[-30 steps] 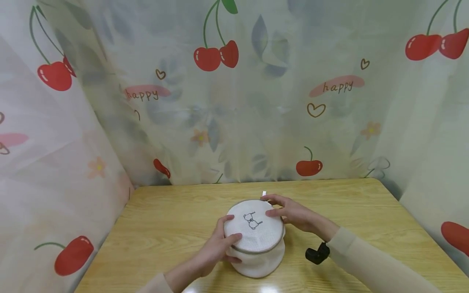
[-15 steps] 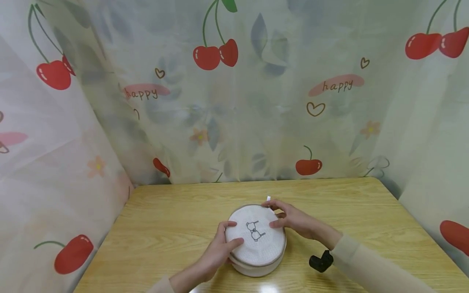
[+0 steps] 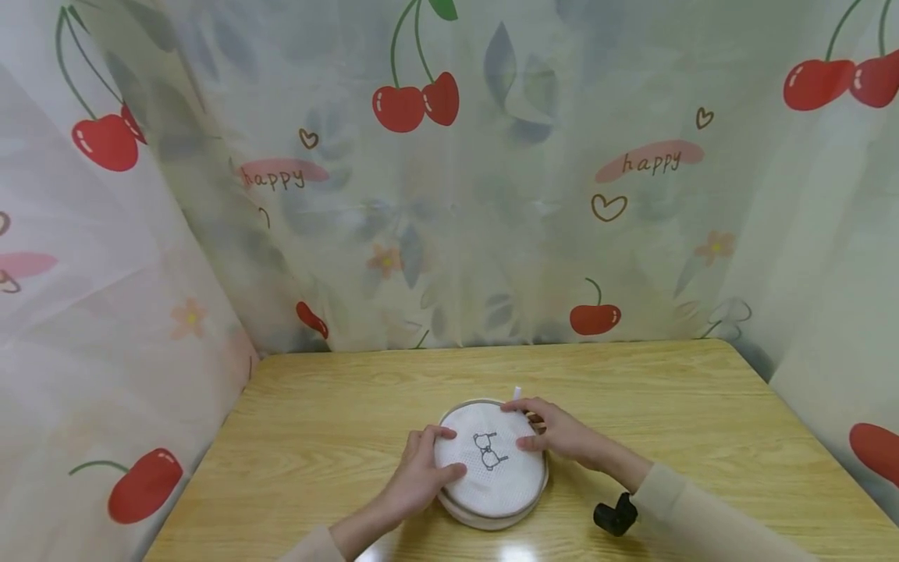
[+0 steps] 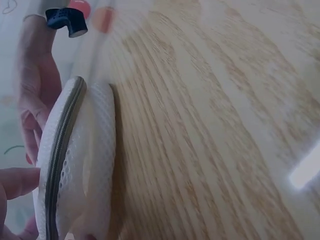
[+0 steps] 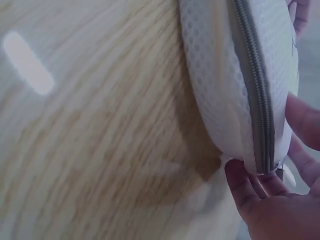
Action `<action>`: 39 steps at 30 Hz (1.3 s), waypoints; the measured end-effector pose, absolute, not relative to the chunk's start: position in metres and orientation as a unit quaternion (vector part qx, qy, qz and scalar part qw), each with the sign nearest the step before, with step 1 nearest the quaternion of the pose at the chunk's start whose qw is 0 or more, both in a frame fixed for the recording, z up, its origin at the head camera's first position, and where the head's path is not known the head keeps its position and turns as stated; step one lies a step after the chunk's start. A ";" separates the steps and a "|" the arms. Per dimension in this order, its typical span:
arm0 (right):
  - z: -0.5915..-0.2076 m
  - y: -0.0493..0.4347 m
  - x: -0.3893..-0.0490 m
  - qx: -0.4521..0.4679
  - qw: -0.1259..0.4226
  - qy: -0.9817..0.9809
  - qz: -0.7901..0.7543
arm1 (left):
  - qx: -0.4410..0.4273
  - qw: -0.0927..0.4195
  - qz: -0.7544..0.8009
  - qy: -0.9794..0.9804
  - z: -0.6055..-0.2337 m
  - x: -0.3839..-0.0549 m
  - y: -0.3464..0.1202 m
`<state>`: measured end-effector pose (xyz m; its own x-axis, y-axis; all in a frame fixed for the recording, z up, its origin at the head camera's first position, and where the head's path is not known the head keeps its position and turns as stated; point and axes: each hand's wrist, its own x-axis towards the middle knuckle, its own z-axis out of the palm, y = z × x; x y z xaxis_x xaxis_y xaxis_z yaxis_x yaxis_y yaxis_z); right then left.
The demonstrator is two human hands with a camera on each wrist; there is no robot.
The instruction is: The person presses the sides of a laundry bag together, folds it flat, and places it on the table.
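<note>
A round white mesh laundry bag lies on the table before me, a small line drawing printed on its top. Around its side runs a grey zipper, its teeth meeting along the stretch seen in the right wrist view. My left hand grips the bag's left edge, thumb and fingertips on the top. At the far right edge, my right hand pinches the rim, with its thumb on top and other fingers at the zipper's end and underside. A small white tab sticks out behind the right fingers.
The bag rests on a wood-grain table. A black angled piece sits by the right sleeve. A cherry-print curtain stands behind the table and along both sides.
The bag's top has come down toward me over its lower half, so less of the lower half shows. Both hands have moved down with it and keep hold of the rim.
</note>
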<state>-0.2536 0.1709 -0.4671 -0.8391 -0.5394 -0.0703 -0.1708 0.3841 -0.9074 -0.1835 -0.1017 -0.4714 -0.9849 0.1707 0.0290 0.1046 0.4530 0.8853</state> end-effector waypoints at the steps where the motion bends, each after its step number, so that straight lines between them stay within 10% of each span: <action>1: -0.468 0.171 -0.253 -0.219 0.180 0.814 -0.507 | 0.083 0.023 0.503 0.860 -0.471 -0.184 -0.102; 21: -0.473 0.164 -0.246 -0.277 0.103 0.861 -0.413 | 0.131 0.021 0.457 0.879 -0.473 -0.185 -0.110; 30: -0.461 0.162 -0.237 -0.267 0.064 0.885 -0.375 | 0.274 -0.063 0.281 0.918 -0.470 -0.192 -0.107; 39: -0.459 0.158 -0.225 -0.287 -0.018 0.906 -0.309 | 0.304 -0.020 0.275 0.912 -0.472 -0.197 -0.106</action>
<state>-0.2246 0.1579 -0.4591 -0.8345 -0.5090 0.2111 -0.5319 0.6438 -0.5501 -0.1968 -0.1056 -0.4716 -0.8147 0.5429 0.2036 0.5651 0.6648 0.4885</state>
